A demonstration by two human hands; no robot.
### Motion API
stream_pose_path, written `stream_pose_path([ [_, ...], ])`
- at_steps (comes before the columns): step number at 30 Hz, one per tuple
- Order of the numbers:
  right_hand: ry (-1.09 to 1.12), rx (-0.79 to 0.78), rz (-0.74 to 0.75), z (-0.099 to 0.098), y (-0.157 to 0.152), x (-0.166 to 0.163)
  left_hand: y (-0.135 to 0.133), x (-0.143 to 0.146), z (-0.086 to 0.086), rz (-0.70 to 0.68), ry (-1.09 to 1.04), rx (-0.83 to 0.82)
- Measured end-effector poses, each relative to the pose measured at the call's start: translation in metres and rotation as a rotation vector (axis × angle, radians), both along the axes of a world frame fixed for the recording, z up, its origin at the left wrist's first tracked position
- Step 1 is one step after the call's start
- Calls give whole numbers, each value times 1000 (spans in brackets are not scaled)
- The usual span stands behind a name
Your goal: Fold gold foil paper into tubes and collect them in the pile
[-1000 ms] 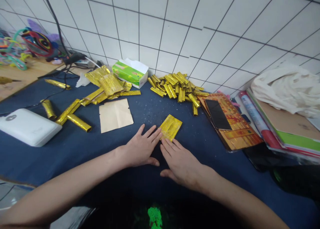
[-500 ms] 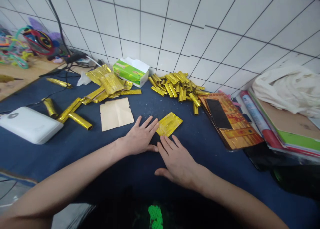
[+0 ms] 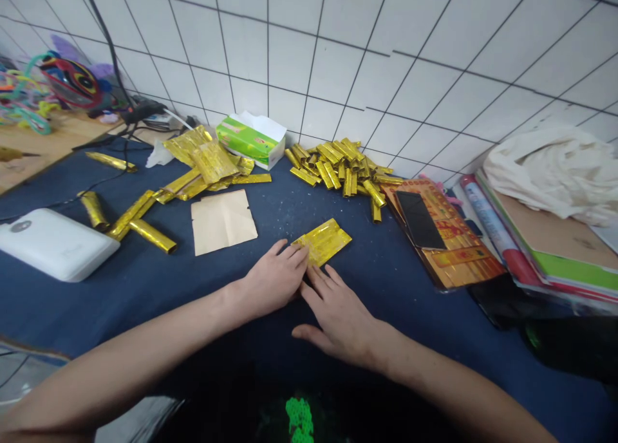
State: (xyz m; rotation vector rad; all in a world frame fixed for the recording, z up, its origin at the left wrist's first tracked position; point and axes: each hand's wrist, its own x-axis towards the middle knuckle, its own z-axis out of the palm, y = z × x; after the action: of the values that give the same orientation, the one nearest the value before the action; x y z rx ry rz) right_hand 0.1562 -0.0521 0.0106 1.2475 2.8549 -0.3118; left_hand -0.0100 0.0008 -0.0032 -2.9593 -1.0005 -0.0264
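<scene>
A piece of gold foil paper (image 3: 326,239) lies in front of me on the blue cloth. My left hand (image 3: 276,277) is at its near left corner, fingers bent and drawn together on the edge, the thumb out of sight beneath them. My right hand (image 3: 338,311) rests palm down against the near edge, fingers stretched out and thumb apart. Its fingertips come close to the left hand. To the left lies a flat beige paper square (image 3: 224,223). Part of the gold paper is hidden by both hands.
A pile of gold paper rolls (image 3: 345,166) lies by the tiled wall, beside a green tissue pack (image 3: 251,140). Gold packets (image 3: 212,160) and loose rolls (image 3: 152,235) are on the left, near a white power bank (image 3: 58,243). A dark phone (image 3: 420,221) lies on an orange printed sheet (image 3: 463,256).
My left hand's fingers have gone from spread to bent and gathered at the gold paper's corner. The left end of the paper shows farther left. My right hand has shifted slightly.
</scene>
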Motion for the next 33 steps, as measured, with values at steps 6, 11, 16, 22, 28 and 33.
stream_pose_path([
  [6, 222, -59, -10, 8, 8, 4, 1, -3, 1, 27, -47, -110],
  [11, 357, 95, -168, 5, 30, 17, 2, -3, -2, -43, -55, -139],
  [16, 147, 8, -123, -5, 45, 23, 2, -1, -1, -114, -79, -155],
  [22, -13, -13, -151, -6, 47, 25, -8, 2, 5, -165, -75, -85],
  [28, -81, 83, -176, -4, 45, 25, -1, -1, 6, -57, -103, -29],
  [33, -107, 154, -143, -1, 40, 23, 14, -7, 7, 27, -106, -14],
])
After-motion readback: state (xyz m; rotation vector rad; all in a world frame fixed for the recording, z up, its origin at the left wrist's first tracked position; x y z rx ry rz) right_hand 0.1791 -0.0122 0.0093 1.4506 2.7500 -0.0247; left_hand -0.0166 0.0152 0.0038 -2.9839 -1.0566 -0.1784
